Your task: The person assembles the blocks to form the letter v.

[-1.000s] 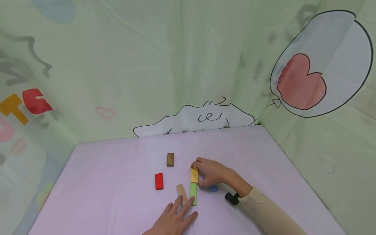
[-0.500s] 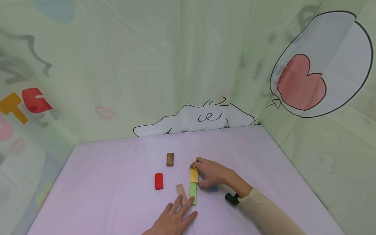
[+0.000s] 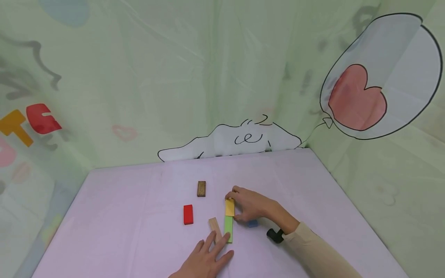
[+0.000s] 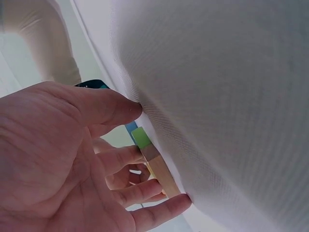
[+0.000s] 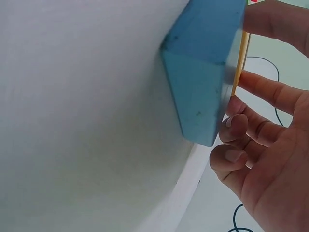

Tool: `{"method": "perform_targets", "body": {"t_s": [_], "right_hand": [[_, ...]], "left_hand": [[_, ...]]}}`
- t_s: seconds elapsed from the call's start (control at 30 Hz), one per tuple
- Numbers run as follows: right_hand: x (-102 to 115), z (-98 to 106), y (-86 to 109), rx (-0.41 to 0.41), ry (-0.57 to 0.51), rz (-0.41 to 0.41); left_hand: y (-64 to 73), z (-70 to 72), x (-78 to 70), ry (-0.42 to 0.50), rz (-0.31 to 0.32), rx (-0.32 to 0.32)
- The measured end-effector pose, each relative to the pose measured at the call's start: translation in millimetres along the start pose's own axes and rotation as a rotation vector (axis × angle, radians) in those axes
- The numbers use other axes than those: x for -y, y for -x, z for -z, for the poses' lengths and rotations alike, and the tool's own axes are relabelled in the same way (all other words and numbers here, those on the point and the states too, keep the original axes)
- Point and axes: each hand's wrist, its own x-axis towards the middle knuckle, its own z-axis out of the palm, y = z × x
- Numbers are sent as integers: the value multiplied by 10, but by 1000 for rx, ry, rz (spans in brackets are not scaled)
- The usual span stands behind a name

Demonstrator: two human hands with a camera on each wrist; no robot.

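In the head view my right hand point(image 3: 252, 202) pinches a yellow block point(image 3: 230, 207) lengthwise, thumb at its near end and fingers at its far end. The yellow block lines up with the far end of a green block point(image 3: 228, 227); whether it overlaps it, I cannot tell. My left hand point(image 3: 206, 256) lies palm down with fingers spread and fairly straight. Its fingertips touch the near ends of the green block and a slanted plain wooden block point(image 3: 214, 227). A blue block point(image 5: 203, 72) looms large in the right wrist view; the right hand partly hides it from the head camera.
A red block point(image 3: 188, 214) lies left of the wooden one, and a dark brown block point(image 3: 201, 189) lies farther back. Pale cloth covers the table point(image 3: 139, 216). Printed fabric walls point(image 3: 167, 77) stand along the back and sides.
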Motion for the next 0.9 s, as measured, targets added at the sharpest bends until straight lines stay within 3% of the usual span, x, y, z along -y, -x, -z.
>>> {"method": "perform_targets", "body": {"t_s": [0.6, 0.9], "right_hand": [[-16, 19, 28, 16, -31, -11], [-32, 117, 158, 1, -47, -50]], "left_hand": [[22, -5, -12, 13, 14, 4], [17, -5, -9, 35, 7, 1]]}}
